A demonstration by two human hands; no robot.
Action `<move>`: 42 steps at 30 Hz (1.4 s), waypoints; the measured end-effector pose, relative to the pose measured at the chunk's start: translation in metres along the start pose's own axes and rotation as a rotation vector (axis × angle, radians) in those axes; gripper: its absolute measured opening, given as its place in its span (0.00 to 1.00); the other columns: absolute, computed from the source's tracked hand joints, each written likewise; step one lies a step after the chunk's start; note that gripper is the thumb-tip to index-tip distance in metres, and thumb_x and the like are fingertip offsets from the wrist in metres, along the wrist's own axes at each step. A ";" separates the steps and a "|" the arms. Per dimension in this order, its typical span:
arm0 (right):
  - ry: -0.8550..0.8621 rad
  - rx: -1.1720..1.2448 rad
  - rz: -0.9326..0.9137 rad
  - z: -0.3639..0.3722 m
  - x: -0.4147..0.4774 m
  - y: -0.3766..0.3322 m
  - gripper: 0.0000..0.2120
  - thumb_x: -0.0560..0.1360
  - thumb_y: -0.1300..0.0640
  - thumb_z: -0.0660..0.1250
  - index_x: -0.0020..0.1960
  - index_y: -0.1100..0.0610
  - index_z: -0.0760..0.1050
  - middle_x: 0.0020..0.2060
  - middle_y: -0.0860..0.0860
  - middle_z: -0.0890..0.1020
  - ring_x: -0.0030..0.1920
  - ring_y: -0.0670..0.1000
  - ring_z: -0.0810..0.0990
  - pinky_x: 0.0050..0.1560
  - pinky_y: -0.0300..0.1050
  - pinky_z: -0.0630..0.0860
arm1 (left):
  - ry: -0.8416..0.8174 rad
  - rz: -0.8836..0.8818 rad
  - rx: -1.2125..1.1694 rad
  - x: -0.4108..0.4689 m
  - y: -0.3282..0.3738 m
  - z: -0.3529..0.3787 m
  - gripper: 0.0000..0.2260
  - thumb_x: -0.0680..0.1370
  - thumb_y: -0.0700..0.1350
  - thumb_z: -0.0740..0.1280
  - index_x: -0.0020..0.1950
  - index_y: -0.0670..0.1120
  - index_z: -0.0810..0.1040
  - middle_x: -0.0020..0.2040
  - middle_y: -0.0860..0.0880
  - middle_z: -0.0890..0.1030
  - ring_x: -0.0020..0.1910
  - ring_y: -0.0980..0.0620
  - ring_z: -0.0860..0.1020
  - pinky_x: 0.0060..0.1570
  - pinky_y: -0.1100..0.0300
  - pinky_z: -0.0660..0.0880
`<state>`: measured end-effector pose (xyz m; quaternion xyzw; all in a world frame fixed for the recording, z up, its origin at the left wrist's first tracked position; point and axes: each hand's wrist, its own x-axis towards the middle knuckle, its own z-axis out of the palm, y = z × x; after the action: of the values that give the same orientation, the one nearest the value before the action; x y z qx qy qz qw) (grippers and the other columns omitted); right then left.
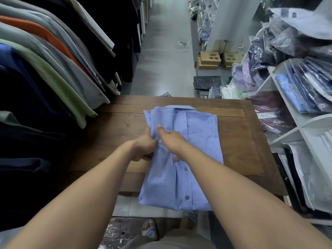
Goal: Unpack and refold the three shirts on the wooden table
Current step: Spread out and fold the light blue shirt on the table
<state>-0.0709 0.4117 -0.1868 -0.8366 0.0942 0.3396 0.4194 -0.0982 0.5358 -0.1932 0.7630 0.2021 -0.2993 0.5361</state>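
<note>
Here the light-blue button-front shirt (197,141) lies folded on the wooden counter (242,141), hem overhanging its near edge, left hand (145,146) and right hand (172,142) side by side gripping its left fold.

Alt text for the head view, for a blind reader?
A person's left hand grips a fold at the left edge of a light blue button shirt on a wooden table, the right hand on the cloth beside it. Hanging clothes left, bagged shirts right.

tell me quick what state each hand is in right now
Left hand: closed, grip on the left fold of the blue shirt.
Right hand: closed, fingers curled into the same shirt.
</note>
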 end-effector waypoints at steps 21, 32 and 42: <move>0.061 0.283 0.083 -0.016 -0.008 0.021 0.07 0.84 0.57 0.56 0.58 0.55 0.72 0.38 0.50 0.71 0.35 0.48 0.67 0.35 0.40 0.63 | 0.225 -0.092 -0.431 0.005 -0.020 0.003 0.09 0.84 0.39 0.55 0.55 0.48 0.74 0.56 0.47 0.78 0.46 0.48 0.78 0.43 0.53 0.80; -0.459 0.748 -0.103 -0.032 -0.035 -0.011 0.18 0.82 0.54 0.63 0.68 0.62 0.76 0.59 0.58 0.83 0.58 0.59 0.82 0.65 0.57 0.76 | 0.261 0.041 -0.828 -0.024 -0.045 -0.035 0.33 0.80 0.72 0.47 0.60 0.51 0.82 0.45 0.49 0.86 0.43 0.49 0.82 0.40 0.55 0.76; 0.030 0.497 0.094 -0.044 -0.015 0.040 0.12 0.82 0.59 0.61 0.63 0.61 0.76 0.51 0.60 0.85 0.49 0.61 0.85 0.52 0.61 0.81 | 0.407 -0.033 -0.484 -0.018 -0.059 -0.044 0.31 0.74 0.60 0.71 0.71 0.47 0.69 0.65 0.45 0.80 0.58 0.45 0.81 0.56 0.49 0.79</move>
<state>-0.0784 0.3509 -0.1847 -0.7076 0.2199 0.3126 0.5943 -0.1374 0.5976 -0.2115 0.6542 0.3828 -0.0922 0.6457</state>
